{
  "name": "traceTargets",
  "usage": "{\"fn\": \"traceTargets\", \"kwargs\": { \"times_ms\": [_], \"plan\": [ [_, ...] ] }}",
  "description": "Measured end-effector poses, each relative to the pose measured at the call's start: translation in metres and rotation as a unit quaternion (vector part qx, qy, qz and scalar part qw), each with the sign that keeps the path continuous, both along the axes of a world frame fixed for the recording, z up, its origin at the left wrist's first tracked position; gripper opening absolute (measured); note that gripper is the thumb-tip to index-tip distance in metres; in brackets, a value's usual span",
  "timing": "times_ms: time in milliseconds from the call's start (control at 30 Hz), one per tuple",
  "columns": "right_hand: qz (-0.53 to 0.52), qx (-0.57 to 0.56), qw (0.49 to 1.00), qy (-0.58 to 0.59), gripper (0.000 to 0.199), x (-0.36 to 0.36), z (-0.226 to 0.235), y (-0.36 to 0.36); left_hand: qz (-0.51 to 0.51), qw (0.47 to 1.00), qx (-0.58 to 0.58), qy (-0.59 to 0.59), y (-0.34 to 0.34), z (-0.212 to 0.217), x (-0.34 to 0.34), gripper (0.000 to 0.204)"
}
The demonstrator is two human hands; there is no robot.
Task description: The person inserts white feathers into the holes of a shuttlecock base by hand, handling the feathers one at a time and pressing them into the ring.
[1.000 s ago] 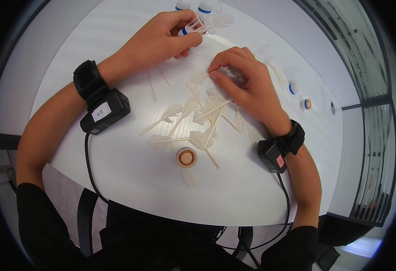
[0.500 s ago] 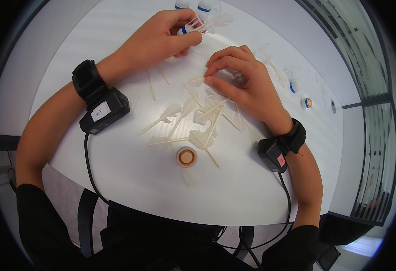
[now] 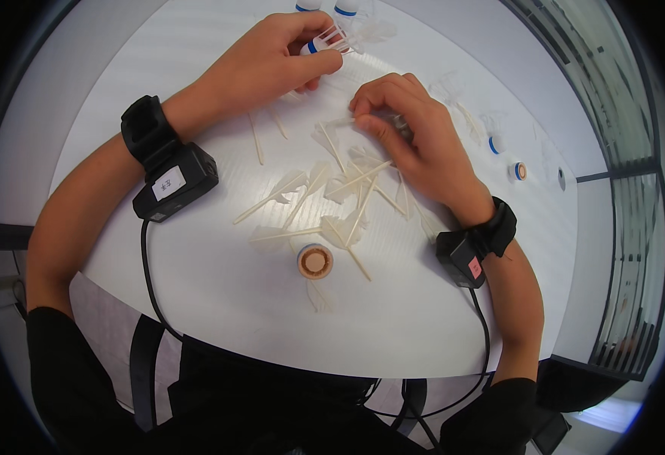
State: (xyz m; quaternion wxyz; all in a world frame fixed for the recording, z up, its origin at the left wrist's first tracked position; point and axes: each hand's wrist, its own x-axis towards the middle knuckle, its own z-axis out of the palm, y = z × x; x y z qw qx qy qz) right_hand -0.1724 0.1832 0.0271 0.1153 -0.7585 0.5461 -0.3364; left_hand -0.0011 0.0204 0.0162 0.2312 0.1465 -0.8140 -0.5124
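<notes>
My left hand (image 3: pixel 276 61) is closed around a shuttlecock (image 3: pixel 334 38) at the far side of the table. Its white base with a blue band rests between thumb and fingers, and its quills point right toward pale feathers. Nearer the middle, my right hand (image 3: pixel 417 129) has thumb and forefinger pinched at the end of a white feather (image 3: pixel 337 123); the fingers partly hide it. Below that hand lies a loose heap of white feathers (image 3: pixel 359 182) with cream quills. In front of the heap stands a cork base (image 3: pixel 315 262), brown face up.
Two more blue-banded shuttlecocks, one a white base (image 3: pixel 345 7), stand at the far edge. To the right lie a shuttlecock (image 3: pixel 496 144), a cork base (image 3: pixel 517 171) and further feathers (image 3: pixel 465 117). Black cabled boxes are strapped to both wrists, one the left box (image 3: pixel 175 182).
My right hand has shifted slightly away from me, its fingertips leaving the heap's edge with the feather. A feather beside it has turned a little. My left hand has barely moved.
</notes>
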Motion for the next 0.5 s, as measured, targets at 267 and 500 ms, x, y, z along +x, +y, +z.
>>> {"fn": "traceTargets", "kwargs": {
  "times_ms": [267,500],
  "plan": [
    [-0.058,0.076,0.986,-0.14,0.002,0.0056,0.0079,0.0054,0.004,1.0,-0.009,-0.018,0.0014,0.0008,-0.001,0.019],
    [-0.053,0.034,0.993,-0.099,0.012,0.0005,0.0036,0.0044,0.006,1.0,-0.005,-0.012,0.0033,0.0044,0.0003,0.02]
  ]
}}
